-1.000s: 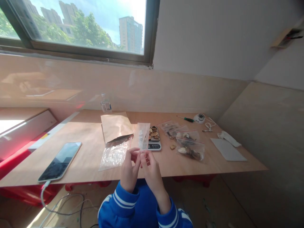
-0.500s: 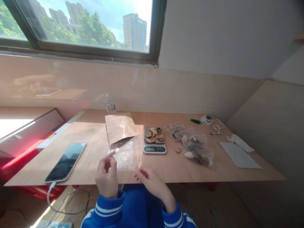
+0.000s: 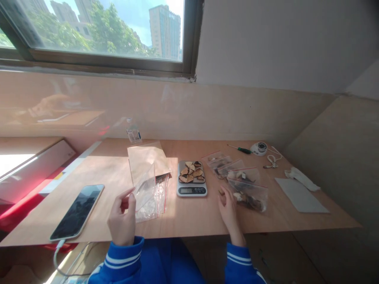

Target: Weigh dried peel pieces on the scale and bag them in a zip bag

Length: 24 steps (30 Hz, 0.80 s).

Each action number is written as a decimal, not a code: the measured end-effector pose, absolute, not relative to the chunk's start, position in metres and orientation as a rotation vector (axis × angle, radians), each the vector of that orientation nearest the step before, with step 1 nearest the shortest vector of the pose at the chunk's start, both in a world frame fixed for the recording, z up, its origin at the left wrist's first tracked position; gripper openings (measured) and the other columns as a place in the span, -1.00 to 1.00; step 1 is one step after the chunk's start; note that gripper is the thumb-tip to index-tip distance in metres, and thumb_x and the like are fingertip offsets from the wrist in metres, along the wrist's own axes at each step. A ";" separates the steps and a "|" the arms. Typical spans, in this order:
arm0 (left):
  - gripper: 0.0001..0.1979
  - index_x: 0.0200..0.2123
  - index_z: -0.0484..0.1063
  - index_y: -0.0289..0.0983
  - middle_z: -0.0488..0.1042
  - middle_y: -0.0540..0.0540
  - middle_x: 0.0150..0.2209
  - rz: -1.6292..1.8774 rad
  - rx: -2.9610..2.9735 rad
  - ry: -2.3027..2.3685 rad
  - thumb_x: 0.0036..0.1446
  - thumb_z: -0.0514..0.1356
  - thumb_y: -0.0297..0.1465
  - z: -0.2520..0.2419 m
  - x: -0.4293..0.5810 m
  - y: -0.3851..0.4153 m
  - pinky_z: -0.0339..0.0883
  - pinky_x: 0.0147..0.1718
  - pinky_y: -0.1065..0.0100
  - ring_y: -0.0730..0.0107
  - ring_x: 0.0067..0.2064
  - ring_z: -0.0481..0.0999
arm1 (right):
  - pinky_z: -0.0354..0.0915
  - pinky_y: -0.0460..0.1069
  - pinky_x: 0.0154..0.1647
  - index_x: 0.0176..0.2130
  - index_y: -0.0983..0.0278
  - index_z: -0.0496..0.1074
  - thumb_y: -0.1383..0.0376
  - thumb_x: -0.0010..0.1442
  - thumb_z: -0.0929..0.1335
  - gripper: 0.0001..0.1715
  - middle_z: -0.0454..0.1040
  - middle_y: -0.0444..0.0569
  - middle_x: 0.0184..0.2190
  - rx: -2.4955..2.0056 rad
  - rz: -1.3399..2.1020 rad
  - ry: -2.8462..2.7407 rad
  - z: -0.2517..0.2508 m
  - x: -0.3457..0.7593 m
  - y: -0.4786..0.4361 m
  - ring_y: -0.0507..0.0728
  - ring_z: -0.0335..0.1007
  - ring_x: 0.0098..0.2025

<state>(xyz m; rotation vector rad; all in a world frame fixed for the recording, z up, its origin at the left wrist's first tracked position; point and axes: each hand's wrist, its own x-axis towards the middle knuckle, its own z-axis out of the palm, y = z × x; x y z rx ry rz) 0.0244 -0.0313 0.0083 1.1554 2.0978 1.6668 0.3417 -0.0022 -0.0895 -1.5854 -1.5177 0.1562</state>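
Observation:
My left hand [image 3: 122, 215] pinches a clear zip bag [image 3: 145, 188] between thumb and fingers, holding it tilted up over several more clear bags [image 3: 161, 197] on the table. On the kitchen scale [image 3: 192, 191] lies a heap of dried brown-edged slices [image 3: 192, 172]. To the scale's right, my right hand [image 3: 227, 207] has its fingertips closed around a small dried slice [image 3: 221, 192], mostly hidden by the fingers. Beside that hand lie filled zip bags [image 3: 250, 197] of dark and pale dried pieces.
A brown paper envelope [image 3: 145, 157] lies behind the clear bags, with a small bottle [image 3: 134, 135] beyond it. A phone [image 3: 77, 213] with a cable is at left. At right are a screwdriver [image 3: 243, 150], a white camera [image 3: 260, 148] and a white sheet [image 3: 300, 197].
My left hand has moved left and lifted one clear bag from the others. My right hand has travelled right, from the clear bags to the loose slice beside the scale.

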 end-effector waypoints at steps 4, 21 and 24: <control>-0.60 -0.16 0.48 -0.25 0.40 0.00 -0.46 1.598 1.208 2.061 0.03 0.13 -0.12 0.008 0.018 -0.027 0.27 -0.48 0.44 0.45 -0.44 0.35 | 0.19 0.22 0.00 0.00 0.33 0.35 0.28 0.17 0.18 -0.58 0.43 0.19 -0.04 -1.677 0.070 -1.561 -0.101 0.350 0.006 0.27 0.31 -0.03; -0.57 -0.17 0.47 -0.27 0.40 -0.01 -0.45 1.578 1.217 1.983 0.03 0.12 -0.08 0.007 0.002 -0.031 0.30 -0.45 0.39 0.42 -0.44 0.36 | 0.33 -0.03 -0.28 -0.21 0.25 0.49 0.29 0.11 0.29 -0.76 0.56 -0.03 -0.28 -1.430 0.481 -1.592 0.009 0.272 0.080 0.10 0.44 -0.33; -0.56 -0.17 0.47 -0.27 0.39 -0.02 -0.46 1.583 1.225 1.972 0.02 0.12 -0.07 0.009 -0.002 -0.035 0.30 -0.45 0.38 0.41 -0.45 0.36 | 0.32 -0.02 -0.24 -0.22 0.27 0.48 0.36 0.09 0.30 -0.77 0.55 -0.02 -0.28 -1.441 0.522 -1.658 0.018 0.249 0.108 0.09 0.44 -0.29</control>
